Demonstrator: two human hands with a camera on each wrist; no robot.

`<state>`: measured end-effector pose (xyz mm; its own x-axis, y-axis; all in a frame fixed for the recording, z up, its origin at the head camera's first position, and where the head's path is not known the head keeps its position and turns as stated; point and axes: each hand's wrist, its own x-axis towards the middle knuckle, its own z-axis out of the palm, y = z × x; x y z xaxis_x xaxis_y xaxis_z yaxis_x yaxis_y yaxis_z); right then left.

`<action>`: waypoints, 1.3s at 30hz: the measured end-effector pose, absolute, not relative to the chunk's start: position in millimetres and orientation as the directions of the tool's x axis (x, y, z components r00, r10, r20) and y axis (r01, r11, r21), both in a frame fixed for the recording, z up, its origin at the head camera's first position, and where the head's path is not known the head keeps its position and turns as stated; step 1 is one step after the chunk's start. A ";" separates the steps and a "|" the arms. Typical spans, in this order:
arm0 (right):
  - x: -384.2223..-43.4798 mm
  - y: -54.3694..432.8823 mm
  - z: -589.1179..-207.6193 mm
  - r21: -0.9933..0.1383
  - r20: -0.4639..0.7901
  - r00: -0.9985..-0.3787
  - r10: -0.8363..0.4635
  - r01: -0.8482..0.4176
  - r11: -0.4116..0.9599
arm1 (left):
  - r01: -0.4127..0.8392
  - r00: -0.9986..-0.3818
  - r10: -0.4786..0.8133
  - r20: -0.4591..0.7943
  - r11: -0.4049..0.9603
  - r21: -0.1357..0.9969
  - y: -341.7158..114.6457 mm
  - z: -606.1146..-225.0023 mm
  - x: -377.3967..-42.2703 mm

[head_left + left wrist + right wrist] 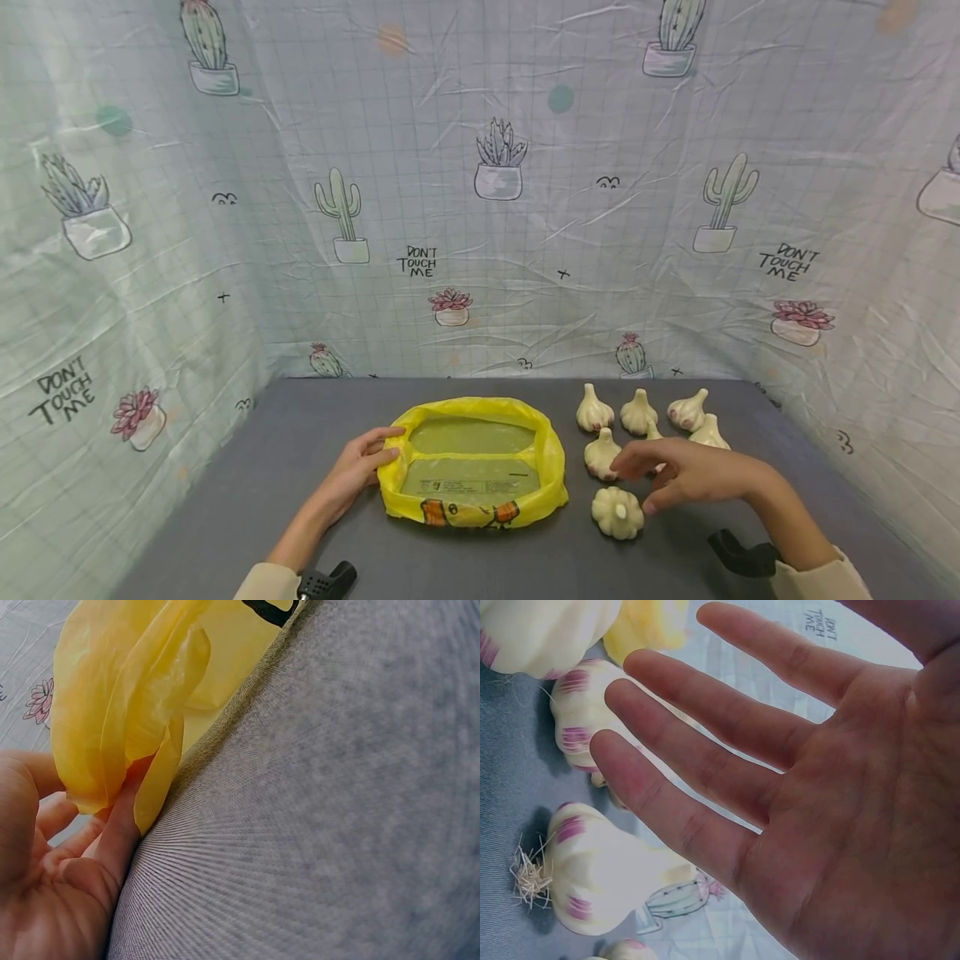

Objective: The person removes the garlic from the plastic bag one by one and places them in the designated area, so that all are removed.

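Observation:
A yellow plastic bag [551, 467] lies with its mouth spread wide and its rim folded outward; printed text shows inside. My left hand [358, 471] grips its left edge, and in the left wrist view the yellow film [127, 697] passes between thumb and fingers. To the right of the bag are several garlic bulbs. My right hand [686, 473] hovers over them with fingers spread, holding nothing, beside the nearest garlic bulb [618, 513]. In the right wrist view its fingers [705, 761] extend over a garlic bulb [592, 870] with purple streaks and dry roots.
More garlic bulbs [594, 408] stand toward the back right of the grey tabletop [300, 433]. A pale curtain [420, 167] printed with cactus pots surrounds the back and both sides. Each wrist carries a black strap device [742, 557].

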<state>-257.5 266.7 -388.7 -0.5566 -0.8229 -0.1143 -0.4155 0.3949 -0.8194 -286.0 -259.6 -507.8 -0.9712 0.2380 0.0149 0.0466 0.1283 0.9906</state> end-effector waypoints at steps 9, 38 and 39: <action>-258.2 266.0 -387.3 -0.831 -0.127 -0.565 -0.815 -0.388 0.399 | 0.007 -0.962 0.269 -0.035 0.153 0.988 -264.5 -498.9 -284.2; -259.7 274.1 -386.2 -0.829 -0.137 -0.577 -0.805 -0.379 0.412 | 0.036 -0.980 0.197 -0.029 0.319 0.947 -267.3 -476.1 -280.9; -259.7 274.4 -386.1 -0.827 -0.135 -0.577 -0.805 -0.381 0.412 | 0.034 -0.981 0.193 -0.032 0.328 0.944 -268.0 -475.4 -280.4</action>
